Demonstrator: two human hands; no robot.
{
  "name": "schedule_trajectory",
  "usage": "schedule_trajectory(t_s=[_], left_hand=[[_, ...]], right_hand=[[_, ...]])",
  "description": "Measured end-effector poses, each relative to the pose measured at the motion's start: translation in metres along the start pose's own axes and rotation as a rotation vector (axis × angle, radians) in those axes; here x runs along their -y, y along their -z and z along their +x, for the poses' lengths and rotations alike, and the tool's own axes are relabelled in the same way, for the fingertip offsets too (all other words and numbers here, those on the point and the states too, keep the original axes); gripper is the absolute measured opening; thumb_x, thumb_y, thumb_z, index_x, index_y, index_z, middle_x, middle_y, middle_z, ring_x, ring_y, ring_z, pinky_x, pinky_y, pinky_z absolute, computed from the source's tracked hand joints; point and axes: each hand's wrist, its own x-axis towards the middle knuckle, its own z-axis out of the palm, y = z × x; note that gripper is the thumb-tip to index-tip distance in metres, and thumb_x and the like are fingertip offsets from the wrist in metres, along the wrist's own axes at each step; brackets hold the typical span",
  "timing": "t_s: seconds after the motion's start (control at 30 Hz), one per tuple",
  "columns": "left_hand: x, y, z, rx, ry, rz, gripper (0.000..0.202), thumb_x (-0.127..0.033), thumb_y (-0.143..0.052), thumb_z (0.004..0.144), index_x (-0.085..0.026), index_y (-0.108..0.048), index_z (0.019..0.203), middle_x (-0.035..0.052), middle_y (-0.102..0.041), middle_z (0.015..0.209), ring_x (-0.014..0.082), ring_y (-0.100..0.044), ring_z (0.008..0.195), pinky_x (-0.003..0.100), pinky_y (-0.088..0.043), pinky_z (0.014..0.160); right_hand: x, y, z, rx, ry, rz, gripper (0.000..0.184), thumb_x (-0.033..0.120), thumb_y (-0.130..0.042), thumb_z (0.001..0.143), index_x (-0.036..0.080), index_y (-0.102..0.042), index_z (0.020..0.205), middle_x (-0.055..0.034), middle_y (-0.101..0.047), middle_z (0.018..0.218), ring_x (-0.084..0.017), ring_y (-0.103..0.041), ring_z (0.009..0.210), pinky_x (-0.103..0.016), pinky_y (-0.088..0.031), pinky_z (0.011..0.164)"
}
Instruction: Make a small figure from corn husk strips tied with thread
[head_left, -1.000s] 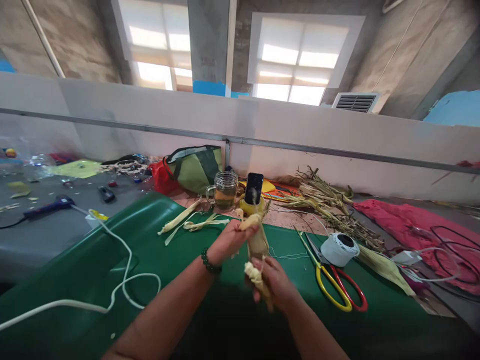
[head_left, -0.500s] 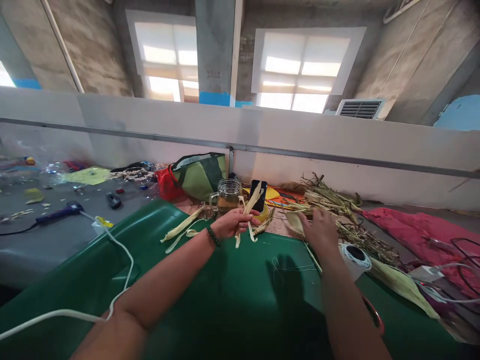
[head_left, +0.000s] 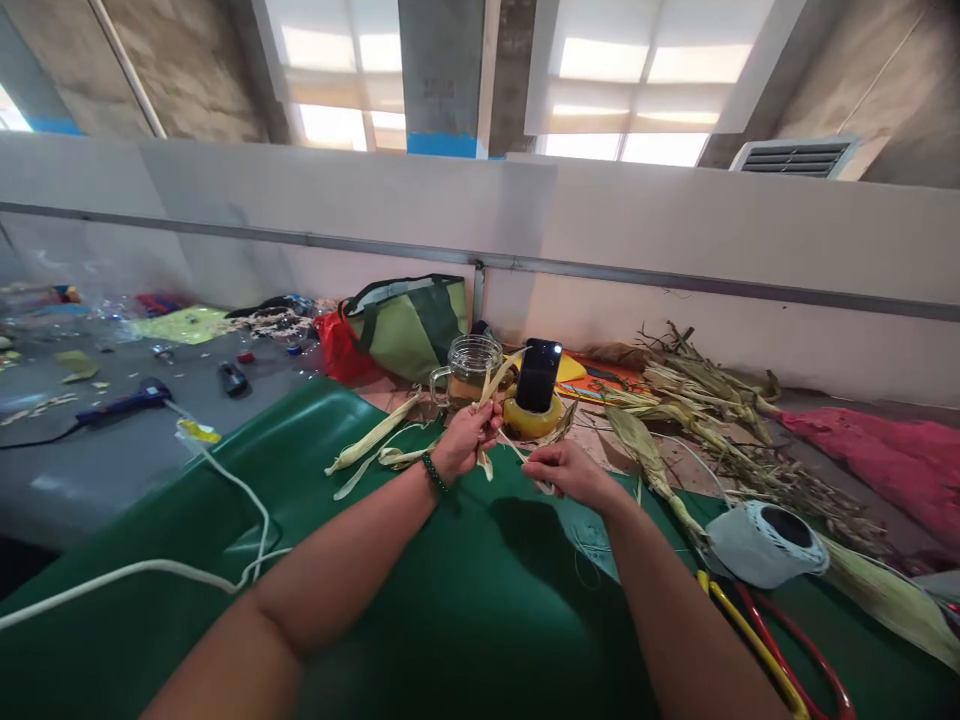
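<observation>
My left hand (head_left: 466, 440), a dark green bead bracelet at its wrist, pinches a bundle of pale corn husk strips (head_left: 504, 374). Some ends point up and right, and one curled end hangs below the fingers. To its right, my right hand (head_left: 566, 470) is closed on the end of a thin pale strip (head_left: 513, 444) that runs across from the left hand. Both hands are above a green mat (head_left: 450, 600). More husk pieces (head_left: 375, 436) lie left of the left hand. A larger dried husk (head_left: 645, 455) lies beyond the right hand.
Behind the hands stand a glass mug (head_left: 472, 372) and a phone (head_left: 538, 375) propped in a yellow tape roll (head_left: 531, 418). To the right are dried stalks (head_left: 697, 400), a white string roll (head_left: 766, 543) and red and yellow handles (head_left: 757, 640). A glue gun (head_left: 124, 405) lies left.
My right hand has come from the husk at the right toward my left hand and now pinches a thin strip. The left hand keeps its husk strips. The view has tilted down.
</observation>
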Motion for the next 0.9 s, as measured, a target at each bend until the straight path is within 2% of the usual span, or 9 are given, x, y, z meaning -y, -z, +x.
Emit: schedule_trajectory(t_s=[0.23, 0.47, 0.57, 0.63, 0.67, 0.73, 0.8, 0.87, 0.9], left_hand=[[-0.025, -0.004, -0.013, -0.018, -0.141, -0.135, 0.023, -0.028, -0.065, 0.081, -0.014, -0.049, 0.073, -0.0101, -0.032, 0.048, 0.0004, -0.022, 0.035, 0.011, -0.018, 0.035], [-0.064, 0.019, -0.006, -0.139, -0.318, -0.344, 0.016, -0.019, -0.051, 0.090, -0.013, -0.051, 0.076, -0.0101, -0.028, 0.049, 0.0008, -0.023, 0.034, 0.012, -0.020, 0.034], [-0.075, 0.027, -0.007, -0.187, -0.402, -0.388, 0.017, -0.018, -0.051, 0.090, -0.013, -0.051, 0.073, -0.0102, -0.028, 0.048, 0.0007, -0.023, 0.034, 0.012, -0.019, 0.034], [-0.071, 0.026, -0.009, -0.159, -0.374, -0.302, 0.014, -0.022, -0.060, 0.085, -0.013, -0.054, 0.075, -0.0109, -0.028, 0.047, 0.0005, -0.021, 0.034, 0.012, -0.017, 0.034], [-0.064, 0.022, -0.011, -0.107, -0.312, -0.213, 0.016, -0.024, -0.067, 0.079, -0.012, -0.057, 0.077, -0.0113, -0.028, 0.046, 0.0003, -0.021, 0.035, 0.013, -0.016, 0.034], [-0.043, 0.013, -0.015, 0.058, -0.136, 0.046, 0.029, -0.028, -0.079, 0.065, -0.010, -0.063, 0.080, -0.0113, -0.031, 0.045, -0.0001, -0.023, 0.036, 0.014, -0.014, 0.035], [-0.021, 0.004, -0.017, 0.186, -0.023, 0.267, 0.035, -0.029, -0.084, 0.055, -0.008, -0.065, 0.076, -0.0063, -0.045, 0.049, 0.0014, -0.036, 0.041, 0.016, -0.020, 0.038], [-0.004, -0.002, -0.016, 0.220, -0.013, 0.335, 0.037, -0.039, -0.082, 0.057, -0.008, -0.065, 0.067, -0.0015, -0.052, 0.051, 0.0045, -0.043, 0.044, 0.018, -0.022, 0.040], [-0.001, -0.002, -0.014, 0.167, -0.035, 0.331, 0.038, -0.042, -0.080, 0.058, -0.008, -0.065, 0.065, -0.0015, -0.051, 0.050, 0.0039, -0.040, 0.043, 0.019, -0.020, 0.039]], right_hand=[[0.019, 0.023, -0.022, 0.136, 0.017, -0.014, 0.040, 0.051, -0.067, 0.070, 0.015, -0.060, 0.054, 0.0017, -0.051, 0.046, -0.005, -0.032, 0.041, -0.018, -0.020, 0.038], [0.006, 0.040, -0.026, 0.051, -0.012, 0.012, 0.047, 0.060, -0.071, 0.063, 0.014, -0.062, 0.060, 0.0011, -0.050, 0.048, -0.006, -0.035, 0.042, -0.021, -0.020, 0.040], [0.003, 0.045, -0.026, -0.054, 0.022, 0.073, 0.047, 0.061, -0.073, 0.060, 0.015, -0.062, 0.060, 0.0016, -0.048, 0.050, -0.007, -0.035, 0.045, -0.022, -0.021, 0.042], [0.003, 0.042, -0.024, -0.128, 0.040, 0.128, 0.047, 0.061, -0.073, 0.060, 0.015, -0.063, 0.062, 0.0008, -0.050, 0.052, -0.007, -0.037, 0.047, -0.023, -0.022, 0.043], [0.003, 0.038, -0.021, -0.141, 0.045, 0.148, 0.048, 0.062, -0.073, 0.060, 0.015, -0.063, 0.063, 0.0004, -0.051, 0.053, -0.008, -0.037, 0.047, -0.023, -0.023, 0.044], [0.004, 0.024, -0.015, -0.123, 0.053, 0.158, 0.048, 0.063, -0.071, 0.062, 0.015, -0.064, 0.066, 0.0002, -0.052, 0.052, -0.008, -0.037, 0.046, -0.023, -0.024, 0.044], [0.006, 0.007, -0.008, -0.057, 0.066, 0.147, 0.049, 0.064, -0.068, 0.066, 0.015, -0.065, 0.068, 0.0006, -0.053, 0.052, -0.007, -0.036, 0.045, -0.023, -0.025, 0.044], [0.007, -0.008, -0.003, -0.004, 0.081, 0.139, 0.049, 0.064, -0.066, 0.068, 0.015, -0.063, 0.069, 0.0006, -0.055, 0.054, -0.007, -0.038, 0.046, -0.022, -0.028, 0.044], [0.008, -0.013, -0.001, 0.015, 0.083, 0.134, 0.049, 0.064, -0.066, 0.068, 0.015, -0.062, 0.068, 0.0006, -0.056, 0.055, -0.007, -0.040, 0.047, -0.022, -0.029, 0.045]])
